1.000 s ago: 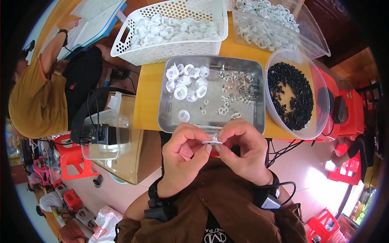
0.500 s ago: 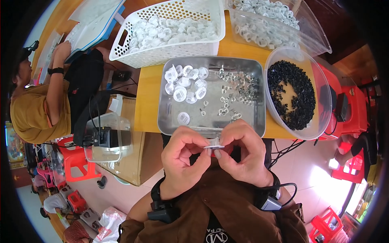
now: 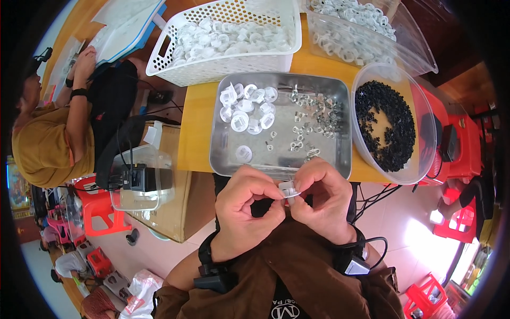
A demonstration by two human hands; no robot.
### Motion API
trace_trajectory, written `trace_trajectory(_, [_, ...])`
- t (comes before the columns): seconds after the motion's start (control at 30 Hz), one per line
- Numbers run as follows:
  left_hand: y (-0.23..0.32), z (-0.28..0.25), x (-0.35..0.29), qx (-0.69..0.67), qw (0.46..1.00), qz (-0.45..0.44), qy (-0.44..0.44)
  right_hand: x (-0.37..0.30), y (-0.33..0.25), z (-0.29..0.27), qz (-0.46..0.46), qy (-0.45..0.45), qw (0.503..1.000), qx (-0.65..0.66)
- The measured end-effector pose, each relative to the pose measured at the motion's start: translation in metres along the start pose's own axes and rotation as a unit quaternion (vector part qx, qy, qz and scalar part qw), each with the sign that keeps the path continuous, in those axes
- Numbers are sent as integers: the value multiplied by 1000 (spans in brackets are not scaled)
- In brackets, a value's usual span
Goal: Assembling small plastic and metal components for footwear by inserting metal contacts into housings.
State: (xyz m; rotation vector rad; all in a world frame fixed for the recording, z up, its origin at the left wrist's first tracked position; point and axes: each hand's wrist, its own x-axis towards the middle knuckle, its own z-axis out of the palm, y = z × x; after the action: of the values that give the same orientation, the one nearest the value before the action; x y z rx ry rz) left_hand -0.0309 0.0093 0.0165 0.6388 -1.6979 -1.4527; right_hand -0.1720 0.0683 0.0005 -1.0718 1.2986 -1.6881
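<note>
Between my two hands, just off the near edge of a metal tray [image 3: 223, 154], is a small round white plastic part [image 3: 288, 190] with a raised square middle. My left hand [image 3: 248, 204] pinches its left side between thumb and fingers. On its right side, my right hand [image 3: 323, 198] grips it the same way. Several similar white plastic parts [image 3: 239, 122] are grouped at the tray's left, and one lies alone nearer me. Small metal clips [image 3: 325, 114] are scattered over the tray's right half.
A white perforated basket [image 3: 228, 66] of white parts stands behind the tray, beside a clear bin [image 3: 340, 32] of similar parts. At right, a clear round tub [image 3: 425, 154] holds small black pieces. A co-worker [image 3: 50, 133] sits at left, near a cardboard box [image 3: 186, 212].
The white plastic part has tilted in my fingers, so its raised middle now shows more. The tray and containers sit slightly farther right in the picture.
</note>
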Motion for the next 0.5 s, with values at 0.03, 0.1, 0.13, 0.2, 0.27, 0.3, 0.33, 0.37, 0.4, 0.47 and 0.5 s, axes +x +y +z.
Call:
trace_trajectory(0.03, [-2, 0, -1, 2, 1000, 1, 1, 1, 0, 0, -1, -1, 1000, 1])
trace_trajectory(0.1, [-4, 0, -3, -86, 994, -55, 29, 3, -1, -1, 17, 7, 1000, 7])
trace_trajectory(0.13, [-3, 0, -3, -86, 994, -55, 29, 3, -1, -2, 16, 7, 1000, 7])
trace_trajectory(0.2, [-3, 1, -2, -195, 964, -158, 85, 4, 0, -3, 25, -18, 1000, 0])
trace_trajectory(0.27, [-5, -1, -4, -181, 968, -157, 68, 3, -3, -2, 17, -17, 1000, -12])
trace_trajectory(0.3, [-6, -2, -5, -169, 972, -158, 50, 3, -4, -1, 10, -14, 1000, -26])
trace_trajectory(0.33, [-6, -2, -5, -168, 972, -158, 50, 3, -4, -2, 9, -15, 1000, -26])
trace_trajectory(0.37, [-5, -2, -4, -173, 973, -147, 40, 2, -3, -4, 18, -10, 999, -35])
trace_trajectory(0.4, [-5, -1, -4, -179, 974, -136, 30, 2, -3, -4, 26, -6, 999, -44])
trace_trajectory(0.47, [-4, -2, -3, -189, 971, -143, 23, 0, -3, -4, 40, -1, 998, -41])
trace_trajectory(0.5, [-3, -3, -3, -200, 968, -151, 17, 0, -3, -4, 55, 4, 998, -37])
